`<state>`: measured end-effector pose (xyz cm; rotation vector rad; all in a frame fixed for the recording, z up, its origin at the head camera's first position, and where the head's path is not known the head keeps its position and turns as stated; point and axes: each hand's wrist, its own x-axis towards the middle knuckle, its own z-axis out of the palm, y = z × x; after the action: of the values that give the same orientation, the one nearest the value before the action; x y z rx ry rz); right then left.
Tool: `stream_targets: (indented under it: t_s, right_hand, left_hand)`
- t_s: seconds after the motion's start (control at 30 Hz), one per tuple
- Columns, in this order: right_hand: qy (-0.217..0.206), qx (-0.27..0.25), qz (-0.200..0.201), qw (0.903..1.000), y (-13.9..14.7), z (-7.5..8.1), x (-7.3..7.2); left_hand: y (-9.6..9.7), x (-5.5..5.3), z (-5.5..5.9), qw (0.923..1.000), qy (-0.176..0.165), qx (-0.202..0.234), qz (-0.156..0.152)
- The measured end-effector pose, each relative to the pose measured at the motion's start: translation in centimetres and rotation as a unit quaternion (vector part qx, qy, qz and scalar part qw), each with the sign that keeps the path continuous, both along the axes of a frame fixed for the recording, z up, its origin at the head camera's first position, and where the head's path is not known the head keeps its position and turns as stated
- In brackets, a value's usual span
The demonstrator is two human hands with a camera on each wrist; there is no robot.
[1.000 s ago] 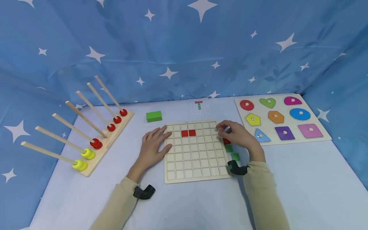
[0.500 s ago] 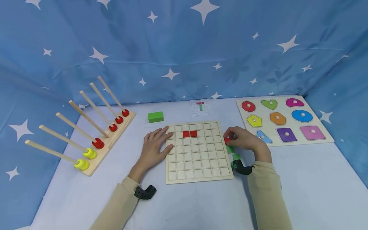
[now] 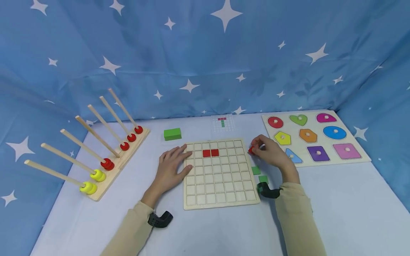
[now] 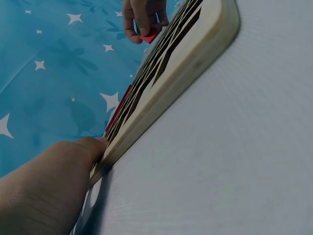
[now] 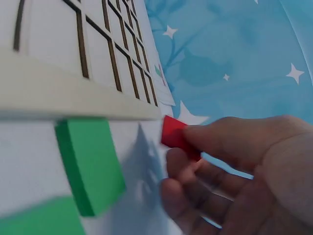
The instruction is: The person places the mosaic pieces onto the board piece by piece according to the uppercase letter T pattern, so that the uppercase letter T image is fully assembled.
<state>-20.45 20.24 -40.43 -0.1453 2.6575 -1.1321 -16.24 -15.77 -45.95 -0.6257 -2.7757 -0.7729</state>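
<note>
A wooden grid board [image 3: 219, 179] lies on the white table in the head view. Two red square tiles [image 3: 210, 153] sit side by side in its second row from the far edge. My left hand [image 3: 171, 166] rests on the board's left edge, fingers spread and mostly straight. Off the board's right side, my right hand [image 3: 271, 153] pinches a red square tile [image 5: 175, 133] between thumb and fingers, and it looks lifted clear of the table in the right wrist view. Several green tiles [image 3: 256, 170] lie along the board's right edge, one partly hidden by the wrist camera.
A small pattern card [image 3: 222, 123] lies beyond the board, with a green block [image 3: 172, 134] to its left. Far left stands a wooden peg rack [image 3: 123, 156] with red and yellow rings. A shape puzzle board [image 3: 299, 142] lies on the right. Blue star-printed cloth [image 3: 198, 60] hangs behind.
My right hand came away from the board's right edge, closed on the red tile beside it and raised it off the table. The left hand stays on the board.
</note>
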Motion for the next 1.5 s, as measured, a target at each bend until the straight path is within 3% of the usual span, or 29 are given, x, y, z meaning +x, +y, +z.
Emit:
stream_targets:
  t_s: [0.2,0.53,1.0,1.5]
  right_hand:
    - [0.032,-0.021,-0.049,0.9981,-0.8,-0.7,-0.3]
    - [0.029,-0.06,-0.096,0.9932,-2.5,-1.4,-0.6]
    - [0.046,-0.079,-0.068,0.9935,-3.3,-1.4,-0.6]
    - [0.085,-0.081,-0.013,0.993,-5.1,-1.4,-0.1]
  left_hand:
    - [-0.1,0.0,-0.1,1.0,-0.002,-0.001,-0.003]
    - [-0.1,0.3,0.0,1.0,-0.004,-0.003,0.002]
    - [-0.1,0.0,-0.2,0.9999,-0.007,-0.007,0.005]
    - [0.0,0.1,-0.3,0.9999,0.009,-0.004,0.002]
